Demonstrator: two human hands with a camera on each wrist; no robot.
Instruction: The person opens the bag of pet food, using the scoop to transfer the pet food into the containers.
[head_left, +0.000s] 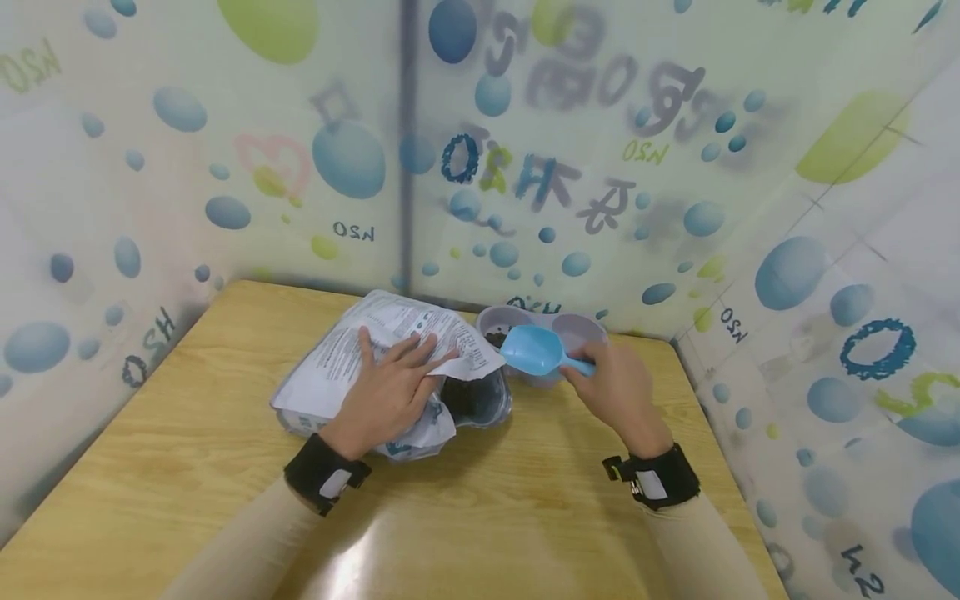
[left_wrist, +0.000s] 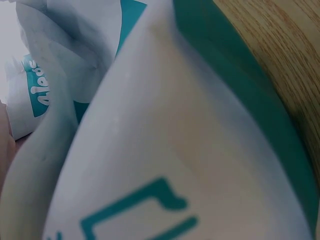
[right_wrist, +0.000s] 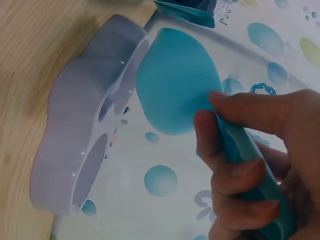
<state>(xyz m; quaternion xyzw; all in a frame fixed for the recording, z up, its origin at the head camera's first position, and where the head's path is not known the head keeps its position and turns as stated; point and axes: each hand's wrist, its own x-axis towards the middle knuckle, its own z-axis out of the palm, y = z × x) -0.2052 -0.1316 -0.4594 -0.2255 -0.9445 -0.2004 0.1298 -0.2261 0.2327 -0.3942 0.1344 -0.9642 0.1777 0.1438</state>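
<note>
My left hand [head_left: 386,396] rests on a white printed bag [head_left: 322,379], its fingers spread over the top near the mouth. The bag lies on its side, and dark contents [head_left: 459,398] show inside. Close up in the left wrist view, the bag [left_wrist: 150,115] has teal edges and print. My right hand [head_left: 618,387] grips the handle of a light blue scoop [head_left: 534,350]. The scoop's head [right_wrist: 177,82] is above a greyish-purple double bowl [head_left: 585,327]. Dark pellets [head_left: 497,338] lie in the bowl's left compartment. What the scoop holds cannot be told.
Everything stands on a wooden table [head_left: 480,517]. The bowl and the bag are near its back edge, close to a wall [head_left: 360,250] patterned with bubbles and lettering. More patterned wall [head_left: 840,400] rises along the right side.
</note>
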